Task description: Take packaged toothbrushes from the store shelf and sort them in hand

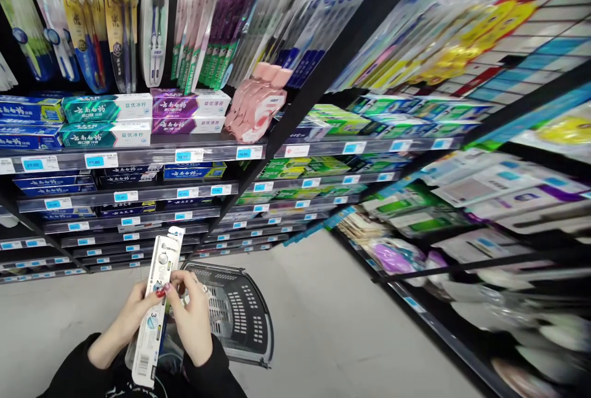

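Note:
A long white toothbrush pack [159, 299] stands nearly upright between both my hands at the lower left. My left hand [124, 324] grips its left edge, with a red-nailed thumb on the front. On the pack's right side my right hand [194, 318] is closed round it, fingers curled. Both sleeves are black. Right behind the hands a dark plastic shopping basket [240, 312] rests on the floor.
Store shelves run along the left and right, meeting in a corner. Toothbrush packs [120, 16] hang at the top left above toothpaste boxes [106, 118] and pink bottles [256, 106]. Price labels line the shelf edges. Pale grey floor [332, 324] lies between the shelves.

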Motion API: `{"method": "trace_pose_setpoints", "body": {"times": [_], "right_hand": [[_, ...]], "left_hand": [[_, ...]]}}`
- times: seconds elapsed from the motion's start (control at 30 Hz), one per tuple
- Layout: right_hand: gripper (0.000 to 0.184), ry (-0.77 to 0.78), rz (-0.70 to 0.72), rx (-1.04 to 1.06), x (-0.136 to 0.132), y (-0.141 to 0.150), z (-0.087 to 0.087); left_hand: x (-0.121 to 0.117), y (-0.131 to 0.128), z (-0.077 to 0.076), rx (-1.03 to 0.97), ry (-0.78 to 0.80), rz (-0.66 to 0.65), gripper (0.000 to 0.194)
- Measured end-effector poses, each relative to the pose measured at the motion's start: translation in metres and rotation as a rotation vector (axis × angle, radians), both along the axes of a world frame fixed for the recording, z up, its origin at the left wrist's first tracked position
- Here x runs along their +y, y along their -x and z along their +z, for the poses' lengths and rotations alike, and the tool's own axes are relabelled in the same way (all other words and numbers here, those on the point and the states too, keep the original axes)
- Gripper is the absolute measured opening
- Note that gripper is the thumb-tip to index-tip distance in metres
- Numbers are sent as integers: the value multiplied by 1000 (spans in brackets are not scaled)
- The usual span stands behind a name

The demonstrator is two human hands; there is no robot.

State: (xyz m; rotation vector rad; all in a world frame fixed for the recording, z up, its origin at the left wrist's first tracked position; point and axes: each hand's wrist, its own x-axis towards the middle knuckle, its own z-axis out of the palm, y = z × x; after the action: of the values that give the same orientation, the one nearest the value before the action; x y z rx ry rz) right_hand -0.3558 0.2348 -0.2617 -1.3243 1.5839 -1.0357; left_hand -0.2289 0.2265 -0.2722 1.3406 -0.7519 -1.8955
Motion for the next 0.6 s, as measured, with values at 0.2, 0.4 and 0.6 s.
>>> {"method": "trace_pose_setpoints", "body": {"times": [0.2, 0.4, 0.6], "right_hand": [[22, -3, -119, -275, -7, -1, -14], [23, -168, -463, -641, -17, 28, -6], [18, -418, -500, -809, -27, 38, -11]], "left_hand": [[-7, 1, -10, -129, 222, -35, 49], [-9, -3, -15, 77, -142, 110, 35], [-13, -5, -1, 241, -178, 69, 27]]}}
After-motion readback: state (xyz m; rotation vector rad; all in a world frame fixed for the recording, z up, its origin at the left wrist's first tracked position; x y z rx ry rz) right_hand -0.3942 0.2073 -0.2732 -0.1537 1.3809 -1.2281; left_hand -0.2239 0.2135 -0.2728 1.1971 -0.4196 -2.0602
